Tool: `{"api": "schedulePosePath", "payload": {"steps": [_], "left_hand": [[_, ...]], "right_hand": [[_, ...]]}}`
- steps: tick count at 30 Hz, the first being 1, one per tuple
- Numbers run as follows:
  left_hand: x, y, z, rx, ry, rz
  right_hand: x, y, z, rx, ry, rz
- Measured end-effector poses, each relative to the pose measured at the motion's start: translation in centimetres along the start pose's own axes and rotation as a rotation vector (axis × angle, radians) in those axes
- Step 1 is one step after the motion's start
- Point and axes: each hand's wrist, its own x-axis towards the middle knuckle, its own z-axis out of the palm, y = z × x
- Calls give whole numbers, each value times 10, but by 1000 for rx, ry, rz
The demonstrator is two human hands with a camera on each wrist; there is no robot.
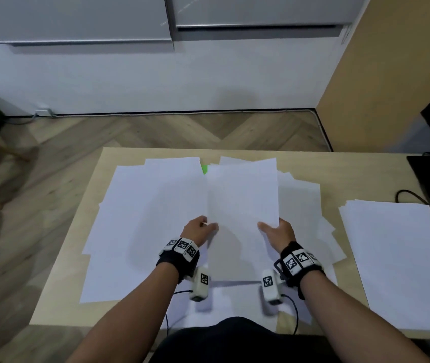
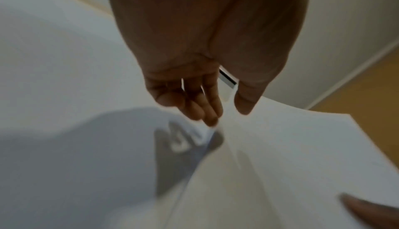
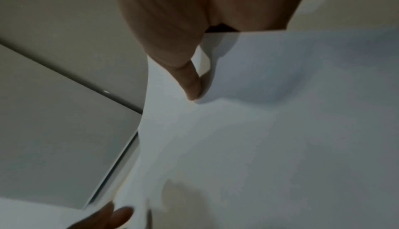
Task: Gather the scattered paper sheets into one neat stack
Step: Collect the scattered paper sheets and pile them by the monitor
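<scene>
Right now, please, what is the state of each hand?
Left hand: pinches the left edge of the lifted paper sheets.
Right hand: grips the right edge of the same sheets.

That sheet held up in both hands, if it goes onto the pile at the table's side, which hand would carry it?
Probably the right hand. It already pinches the lifted sheet, and the tidy stack lies on its side of the table. The left hand would have to cross over.

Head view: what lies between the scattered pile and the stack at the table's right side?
Only a bare strip of wooden table separates the scattered sheets from the stack, as the head view shows.
</scene>
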Motion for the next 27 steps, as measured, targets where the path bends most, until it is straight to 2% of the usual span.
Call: {"api": "schedulePosePath", "payload": {"steps": [2, 6, 8, 11, 14, 17, 23, 27], "left_hand": [[5, -22, -8, 65, 58, -33], [7, -60, -39, 367, 352, 1], [8, -74, -57, 492, 447, -85], [8, -98, -74, 574, 352, -270], [6, -115, -81, 564, 274, -329], [8, -113, -85, 581, 248, -323], [7, -115, -103, 604, 376, -232], [0, -108, -99, 559, 392, -178]], "right_hand": [[1, 12, 3, -48, 27, 77], [0, 30, 6, -95, 18, 168], [-2, 33, 7, -85, 26, 205], [-3, 33, 10, -124, 31, 255], [-6, 31, 14, -154, 51, 285], [-9, 29, 16, -178, 76, 300], [-9, 28, 19, -181, 80, 318], [-15, 26, 22, -185, 94, 320]]}}
